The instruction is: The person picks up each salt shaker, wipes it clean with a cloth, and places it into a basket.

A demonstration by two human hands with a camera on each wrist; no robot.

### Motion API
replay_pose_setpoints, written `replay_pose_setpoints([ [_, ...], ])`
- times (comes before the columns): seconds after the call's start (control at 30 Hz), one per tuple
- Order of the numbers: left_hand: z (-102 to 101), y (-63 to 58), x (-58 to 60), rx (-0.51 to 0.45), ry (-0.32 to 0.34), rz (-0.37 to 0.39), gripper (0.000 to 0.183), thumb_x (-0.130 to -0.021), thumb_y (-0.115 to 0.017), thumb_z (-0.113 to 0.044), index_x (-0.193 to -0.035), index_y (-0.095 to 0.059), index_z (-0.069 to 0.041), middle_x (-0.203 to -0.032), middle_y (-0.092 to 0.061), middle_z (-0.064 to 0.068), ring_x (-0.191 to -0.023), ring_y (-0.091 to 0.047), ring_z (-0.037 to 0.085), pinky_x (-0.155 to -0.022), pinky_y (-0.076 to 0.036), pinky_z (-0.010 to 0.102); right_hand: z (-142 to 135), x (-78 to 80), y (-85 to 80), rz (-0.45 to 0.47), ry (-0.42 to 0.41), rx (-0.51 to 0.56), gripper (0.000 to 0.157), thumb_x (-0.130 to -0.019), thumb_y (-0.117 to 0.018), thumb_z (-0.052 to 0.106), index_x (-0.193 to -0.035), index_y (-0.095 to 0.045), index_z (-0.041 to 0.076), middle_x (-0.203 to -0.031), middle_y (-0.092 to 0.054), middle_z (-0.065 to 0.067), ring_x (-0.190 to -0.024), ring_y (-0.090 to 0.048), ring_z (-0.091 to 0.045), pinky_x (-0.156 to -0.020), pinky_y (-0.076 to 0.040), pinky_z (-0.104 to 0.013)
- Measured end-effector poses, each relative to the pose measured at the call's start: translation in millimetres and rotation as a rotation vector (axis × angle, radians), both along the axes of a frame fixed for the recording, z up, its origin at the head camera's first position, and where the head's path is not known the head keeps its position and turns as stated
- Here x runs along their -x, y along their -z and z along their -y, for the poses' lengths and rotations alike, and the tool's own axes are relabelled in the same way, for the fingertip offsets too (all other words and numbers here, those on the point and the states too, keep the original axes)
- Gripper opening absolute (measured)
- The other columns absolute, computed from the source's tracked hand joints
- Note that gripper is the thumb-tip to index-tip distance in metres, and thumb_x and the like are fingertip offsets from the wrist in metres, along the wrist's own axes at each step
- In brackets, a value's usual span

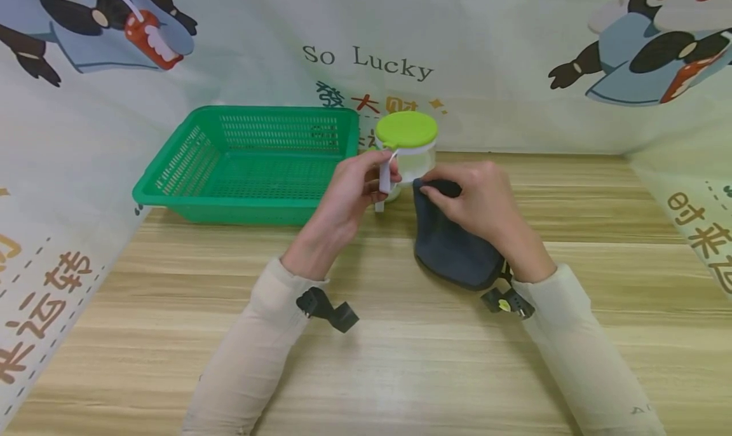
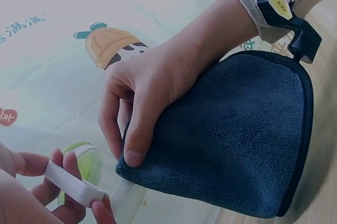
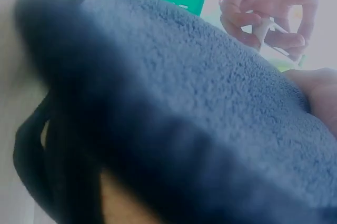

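Note:
A clear jar (image 1: 416, 164) with a bright green lid (image 1: 406, 129) is held up near the back of the table. My left hand (image 1: 349, 194) grips its white handle (image 2: 73, 183), with fingers curled round it. Close by on the right, my right hand (image 1: 480, 197) pinches one corner of a dark blue-grey cloth (image 1: 452, 245) between thumb and fingers. The cloth hangs down from that pinch beside the jar. Its fuzzy surface and bound edge show in the left wrist view. In the right wrist view the cloth (image 3: 210, 87) hides most of the right hand.
A green slotted plastic basket (image 1: 257, 213) stands at the back left, just left of the jar. Behind and on both sides hangs a printed pale sheet (image 1: 497, 54). Beneath everything lies a wood-grain tabletop (image 1: 400, 372).

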State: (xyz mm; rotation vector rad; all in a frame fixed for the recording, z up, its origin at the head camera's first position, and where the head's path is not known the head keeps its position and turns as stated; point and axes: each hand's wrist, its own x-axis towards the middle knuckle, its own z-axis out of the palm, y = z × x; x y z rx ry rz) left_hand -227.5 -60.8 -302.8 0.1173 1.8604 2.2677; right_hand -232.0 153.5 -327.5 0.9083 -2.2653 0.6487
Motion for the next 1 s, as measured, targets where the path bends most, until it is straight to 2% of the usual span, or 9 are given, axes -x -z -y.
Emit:
replay_pose_setpoints([
  [0.3, -2.8, 1.5, -1.5, 0.086, -0.007, -0.035, 0.032, -0.107, -0.053, -0.029, -0.089, -0.067, -0.007, -0.088, -0.066, 0.000, -0.084, -0.063, 0.016, -0.080, -0.046, 0.030, 1.9, -4.3, -5.0, -0.075, 0.009, 0.075, 0.016, -0.090, -0.082, 0.017, -0.101, -0.081, 0.006, -0.092, -0.081, -0.011, -0.077, -0.077, -0.026, -0.069, -0.059, -0.042],
  [0.6, -2.7, 0.0, -3.0, 0.088, -0.009, -0.043, 0.032, -0.107, -0.054, -0.029, -0.086, -0.068, -0.009, -0.087, -0.066, 0.000, -0.085, -0.064, 0.017, -0.081, -0.046, 0.031, -0.1, -3.6, -9.0, -0.113, 0.034, 0.125, 0.018, -0.090, -0.082, 0.018, -0.103, -0.082, 0.006, -0.095, -0.081, -0.011, -0.083, -0.078, -0.028, -0.074, -0.060, -0.043],
  [0.83, -1.9, -0.2, -1.7, 0.064, -0.020, -0.021, 0.031, -0.107, -0.054, -0.029, -0.088, -0.067, -0.008, -0.087, -0.067, 0.000, -0.087, -0.063, 0.017, -0.082, -0.046, 0.031, -2.2, -2.0, -7.0, -0.024, 0.034, 0.060, 0.014, -0.090, -0.082, 0.019, -0.100, -0.081, 0.010, -0.093, -0.081, -0.007, -0.080, -0.077, -0.026, -0.074, -0.058, -0.042],
  [1.0, -1.4, -0.1, -1.6, 0.045, -0.024, -0.011, 0.030, -0.107, -0.054, -0.029, -0.086, -0.066, -0.010, -0.089, -0.066, 0.001, -0.089, -0.061, 0.018, -0.082, -0.046, 0.031, -1.3, 0.1, -3.0, 0.039, 0.016, 0.007, 0.011, -0.088, -0.082, 0.016, -0.097, -0.080, 0.010, -0.086, -0.079, -0.006, -0.068, -0.071, -0.023, -0.065, -0.052, -0.038],
])
